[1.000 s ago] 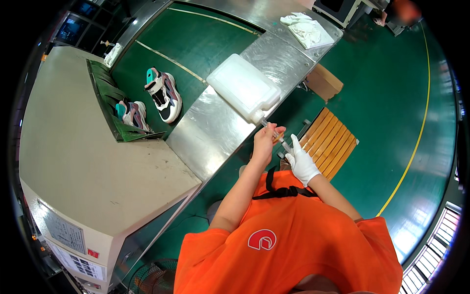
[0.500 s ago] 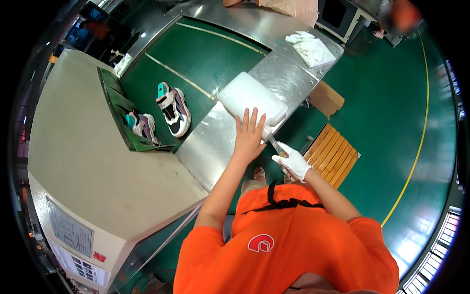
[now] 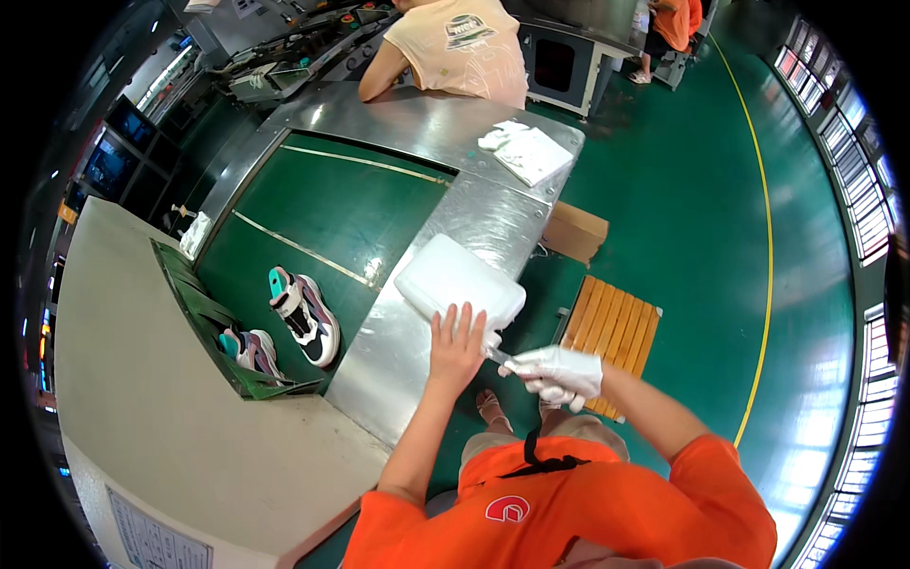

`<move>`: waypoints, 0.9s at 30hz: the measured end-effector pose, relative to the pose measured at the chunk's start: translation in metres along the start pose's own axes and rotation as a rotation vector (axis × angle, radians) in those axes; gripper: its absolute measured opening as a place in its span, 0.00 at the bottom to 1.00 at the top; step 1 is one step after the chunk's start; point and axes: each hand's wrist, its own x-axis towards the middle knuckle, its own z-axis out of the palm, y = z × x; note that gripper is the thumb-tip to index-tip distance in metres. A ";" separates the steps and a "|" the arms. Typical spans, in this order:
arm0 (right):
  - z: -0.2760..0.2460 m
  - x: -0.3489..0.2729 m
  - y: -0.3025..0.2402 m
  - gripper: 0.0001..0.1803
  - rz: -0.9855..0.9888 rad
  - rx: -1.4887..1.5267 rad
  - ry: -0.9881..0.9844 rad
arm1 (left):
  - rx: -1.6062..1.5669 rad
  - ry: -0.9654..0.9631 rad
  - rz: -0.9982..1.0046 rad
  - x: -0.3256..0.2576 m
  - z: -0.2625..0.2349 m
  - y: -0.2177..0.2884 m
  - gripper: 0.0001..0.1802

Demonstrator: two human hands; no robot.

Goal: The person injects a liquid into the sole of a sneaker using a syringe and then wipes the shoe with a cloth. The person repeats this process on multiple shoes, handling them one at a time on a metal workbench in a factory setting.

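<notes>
A white plastic block (image 3: 457,282) lies on the steel ledge (image 3: 417,327) beside the green conveyor belt (image 3: 327,223). My bare left hand (image 3: 456,343) lies flat with spread fingers on the block's near edge. My right hand (image 3: 559,372), in a white glove, grips a thin metal tool (image 3: 500,357) whose tip points at the block's near corner, right beside my left hand.
Two sneakers (image 3: 305,315) (image 3: 248,351) sit on the belt by a beige machine housing (image 3: 142,398). White cloths (image 3: 526,152) lie farther along the ledge. A person in a pale shirt (image 3: 455,47) works at the far end. A wooden floor pallet (image 3: 611,332) and cardboard box (image 3: 575,232) lie right.
My left hand has left the tool and come down flat on the white block. The view has shifted, so the block and the shoes sit lower in the picture.
</notes>
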 end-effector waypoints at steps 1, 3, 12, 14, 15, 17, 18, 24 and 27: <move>-0.006 -0.006 -0.001 0.18 -0.083 -0.102 0.002 | -0.092 -0.004 -0.051 0.007 -0.012 0.006 0.39; 0.006 -0.045 -0.033 0.19 -0.138 -0.237 0.071 | -0.219 -0.004 -0.169 0.021 -0.042 0.010 0.44; -0.081 -0.110 0.042 0.23 -0.525 -0.014 0.290 | -1.067 0.156 -1.049 0.002 -0.119 0.106 0.31; -0.103 -0.102 0.084 0.22 -0.454 0.027 0.275 | -1.067 0.138 -1.100 -0.032 -0.112 0.128 0.30; -0.114 -0.092 0.106 0.22 -0.405 0.054 0.267 | -1.054 0.133 -1.132 -0.050 -0.101 0.136 0.30; -0.141 -0.070 0.150 0.21 -0.475 0.152 0.213 | -1.115 0.076 -1.292 -0.088 -0.071 0.145 0.26; -0.149 -0.056 0.167 0.21 -0.495 0.216 0.209 | -1.060 0.048 -1.344 -0.113 -0.049 0.147 0.25; -0.214 0.016 0.226 0.23 -0.472 0.372 0.135 | -0.658 -0.122 -1.479 -0.269 0.116 0.137 0.29; -0.256 0.053 0.247 0.24 -0.496 0.360 0.047 | -0.517 -0.061 -1.515 -0.367 0.204 0.112 0.28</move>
